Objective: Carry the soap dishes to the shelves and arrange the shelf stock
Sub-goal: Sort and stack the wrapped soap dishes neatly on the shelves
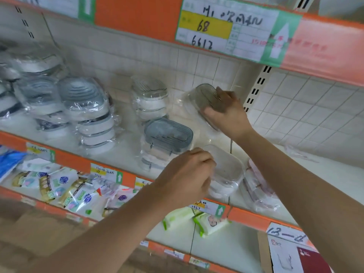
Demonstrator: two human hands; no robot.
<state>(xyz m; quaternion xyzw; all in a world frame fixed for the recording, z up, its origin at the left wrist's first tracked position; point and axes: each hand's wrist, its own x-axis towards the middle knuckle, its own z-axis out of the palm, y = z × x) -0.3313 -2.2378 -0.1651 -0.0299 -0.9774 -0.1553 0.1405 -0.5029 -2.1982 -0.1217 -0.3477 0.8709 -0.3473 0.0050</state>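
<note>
A: What is nearest?

B: The left hand (187, 174), at the front edge of the middle shelf (126, 154). Its fingers are curled around the near left end of a clear soap dish (226, 170) that sits wrapped on a small stack.

A: Which way does that dish run?

B: Its long axis goes from near left to far right, so the free end points away from the left hand, toward the right forearm.

A: And farther back?

B: A grey-lidded stack (167, 138) stands just left of the clear one. Beyond it, the right hand (226, 113) grips a smoky grey soap dish (204, 99), tilted on edge against the tiled back wall (295, 107), thumb near, fingers over the far rim.

A: So which hand moves next?

B: Probably the right. Its dish is off the shelf, above and right of the grey-lidded stack, with bare shelf under it.

A: Farthest left?

B: More wrapped stacks (86, 115).
</note>
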